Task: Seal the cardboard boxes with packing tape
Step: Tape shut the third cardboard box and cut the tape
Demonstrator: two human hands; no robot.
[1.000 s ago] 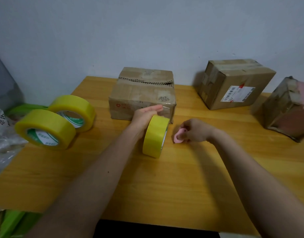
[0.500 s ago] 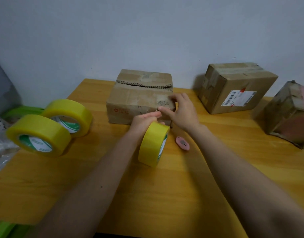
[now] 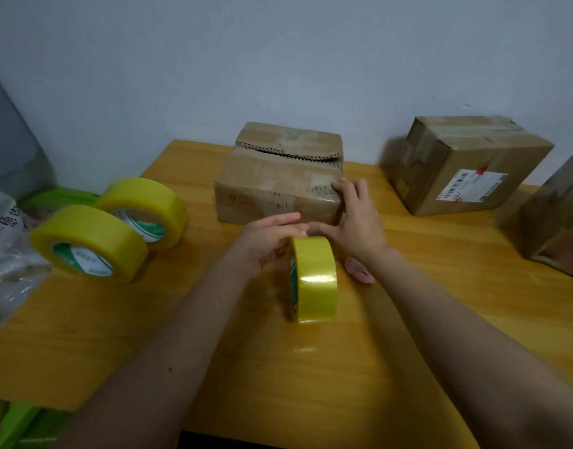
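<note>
A left hand point(image 3: 265, 244) grips an upright yellow tape roll point(image 3: 314, 280) while the right hand point(image 3: 356, 222) presses flat-fingered against the cardboard box point(image 3: 278, 186); the strip between them could wrinkle or stick crooked.

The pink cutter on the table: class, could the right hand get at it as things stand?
Probably yes. The pink cutter lies uncovered beside the right wrist; the right hand only rests on the box and holds nothing.

Bare desk point(image 3: 311, 377) lies open in front. Two spare rolls point(image 3: 116, 228) block the left; a labelled box point(image 3: 466, 170) and what seems a wrapped parcel point(image 3: 550, 215) crowd the right, a clear lane between boxes.
</note>
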